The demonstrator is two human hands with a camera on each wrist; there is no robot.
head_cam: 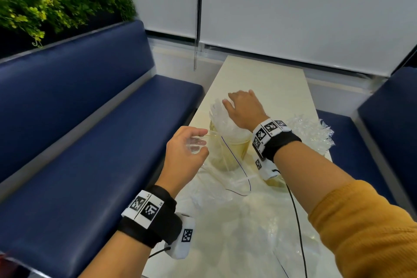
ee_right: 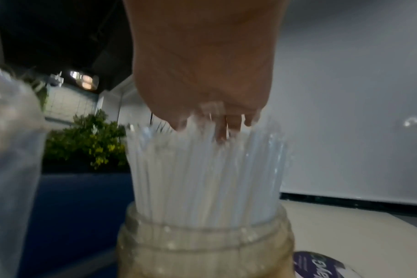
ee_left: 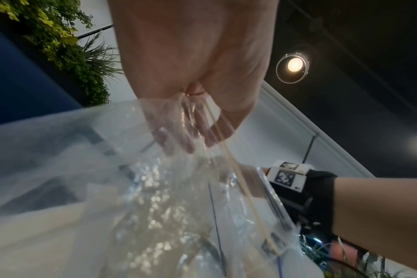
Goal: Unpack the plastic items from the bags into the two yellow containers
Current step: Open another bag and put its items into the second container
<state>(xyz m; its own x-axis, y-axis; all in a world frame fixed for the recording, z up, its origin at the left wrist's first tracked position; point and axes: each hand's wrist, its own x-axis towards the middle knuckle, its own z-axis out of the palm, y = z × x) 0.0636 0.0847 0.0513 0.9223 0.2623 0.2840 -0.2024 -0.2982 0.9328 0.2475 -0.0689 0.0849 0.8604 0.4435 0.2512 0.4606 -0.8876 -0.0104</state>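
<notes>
A translucent yellow container [head_cam: 228, 151] stands mid-table, packed with upright white plastic straws [head_cam: 222, 117]. My right hand [head_cam: 237, 101] lies spread over the straw tops; in the right wrist view its fingertips [ee_right: 233, 125] touch the tips of the straws [ee_right: 202, 169] that stick out of the container [ee_right: 202, 248]. My left hand [head_cam: 198, 144] is raised to the left of the container and grips the top of a clear plastic bag [head_cam: 228, 189], fingers curled round the film [ee_left: 179, 135]. A second yellow container [head_cam: 274, 181] is mostly hidden under my right wrist.
A crumpled clear bag [head_cam: 316, 135] lies at the table's right edge. More clear film [head_cam: 248, 232] covers the near part of the cream table [head_cam: 266, 79]. Blue benches [head_cam: 90, 142] flank the table. A round object with a purple label [ee_right: 319, 265] lies beside the container.
</notes>
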